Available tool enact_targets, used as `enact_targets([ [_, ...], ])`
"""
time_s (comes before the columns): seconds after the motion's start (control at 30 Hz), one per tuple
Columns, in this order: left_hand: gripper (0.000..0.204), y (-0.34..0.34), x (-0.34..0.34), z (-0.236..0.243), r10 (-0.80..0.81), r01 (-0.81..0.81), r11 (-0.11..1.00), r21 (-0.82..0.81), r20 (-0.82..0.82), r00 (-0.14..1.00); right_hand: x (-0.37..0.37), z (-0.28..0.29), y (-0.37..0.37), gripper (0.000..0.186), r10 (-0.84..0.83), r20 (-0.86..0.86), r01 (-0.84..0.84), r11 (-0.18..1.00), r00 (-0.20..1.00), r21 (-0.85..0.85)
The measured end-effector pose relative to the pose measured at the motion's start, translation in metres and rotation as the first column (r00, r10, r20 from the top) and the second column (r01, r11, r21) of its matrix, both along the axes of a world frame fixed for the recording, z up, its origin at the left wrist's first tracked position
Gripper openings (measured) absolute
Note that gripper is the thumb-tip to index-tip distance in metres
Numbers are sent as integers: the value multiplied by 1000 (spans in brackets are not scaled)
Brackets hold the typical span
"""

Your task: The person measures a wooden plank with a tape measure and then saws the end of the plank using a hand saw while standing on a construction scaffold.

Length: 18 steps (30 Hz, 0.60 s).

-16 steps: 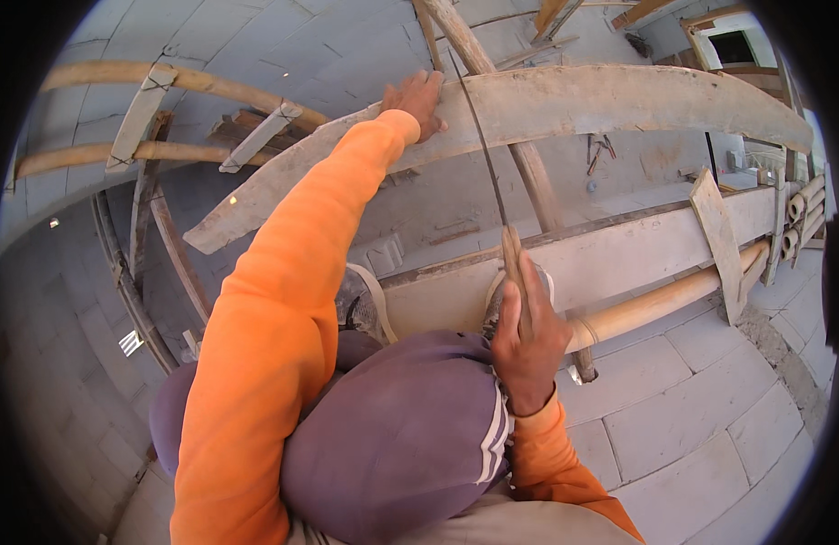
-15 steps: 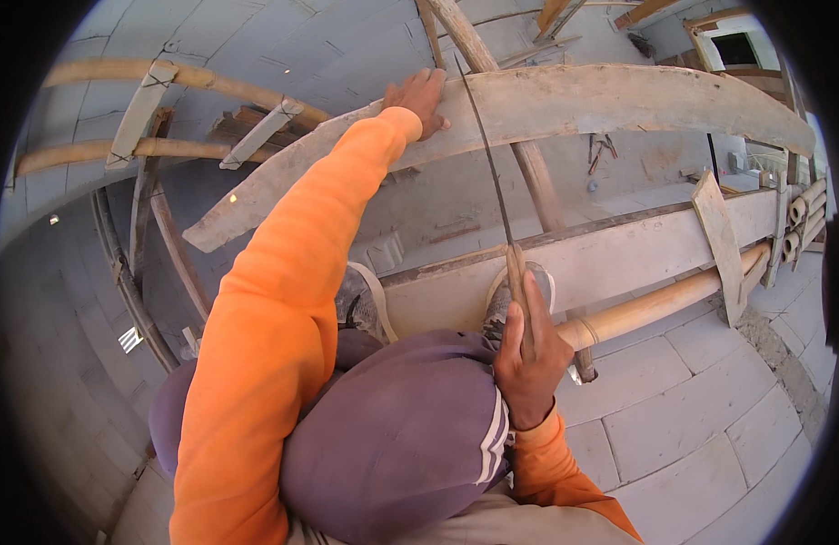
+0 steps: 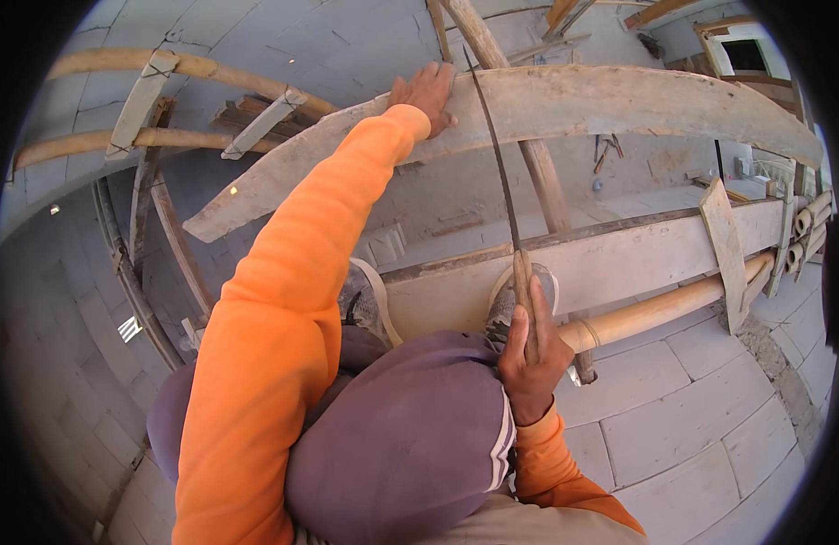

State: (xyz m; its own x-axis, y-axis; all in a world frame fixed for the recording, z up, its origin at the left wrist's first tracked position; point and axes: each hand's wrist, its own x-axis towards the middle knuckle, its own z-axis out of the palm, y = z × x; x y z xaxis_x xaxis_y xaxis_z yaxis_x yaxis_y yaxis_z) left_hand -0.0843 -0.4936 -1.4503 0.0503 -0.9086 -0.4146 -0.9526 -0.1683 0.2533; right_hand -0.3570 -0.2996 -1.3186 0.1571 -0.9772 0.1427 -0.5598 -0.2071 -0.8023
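A long, pale wooden plank (image 3: pixel 610 102) lies crosswise in front of me. My left hand (image 3: pixel 426 98) rests on it left of the middle, its fingers bent over the far edge and the thumb on the near side. The wooden handle (image 3: pixel 526 304) of a handsaw is gripped in my right hand (image 3: pixel 535 359), close to my right knee. From there the thin dark saw blade (image 3: pixel 496 150) runs away from me across the plank, just right of my left hand. Whether the teeth sit in a cut cannot be made out.
Beneath the plank passes a round pole (image 3: pixel 546 186). A wide board (image 3: pixel 646 250) and a bamboo pole (image 3: pixel 660 313) run nearer, by my shoes (image 3: pixel 369 300). Bamboo rails (image 3: pixel 201 77) with wooden cross pieces stand at left. Hand tools (image 3: pixel 606 150) lie on the floor below. Grey block walls surround this.
The view has shifted slightly. The saw lies across the plank much as before, with both hands keeping their places.
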Motion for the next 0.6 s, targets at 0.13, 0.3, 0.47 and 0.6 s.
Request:
enact_targets([
  [0.13, 56, -8, -13, -1, -22, 21, 1000, -20, -5, 1000, 39, -9, -72, 36, 1, -74, 7, 995, 997, 103],
  [0.3, 58, -8, -5, -5, -11, 11, 1000, 29, -3, 1000, 27, -12, -54, 37, 0, -32, 3, 993, 999, 115],
  [0.47, 59, -5, 2, -6, -3, 3, 1000, -19, -7, 1000, 16, -19, -28, 37, 16, -19, -16, 999, 1000, 28],
  [0.6, 61, -17, -19, -4, -37, 37, 999, 9, -38, 999, 47, -23, -101, 38, 4, -81, 5, 994, 997, 107],
])
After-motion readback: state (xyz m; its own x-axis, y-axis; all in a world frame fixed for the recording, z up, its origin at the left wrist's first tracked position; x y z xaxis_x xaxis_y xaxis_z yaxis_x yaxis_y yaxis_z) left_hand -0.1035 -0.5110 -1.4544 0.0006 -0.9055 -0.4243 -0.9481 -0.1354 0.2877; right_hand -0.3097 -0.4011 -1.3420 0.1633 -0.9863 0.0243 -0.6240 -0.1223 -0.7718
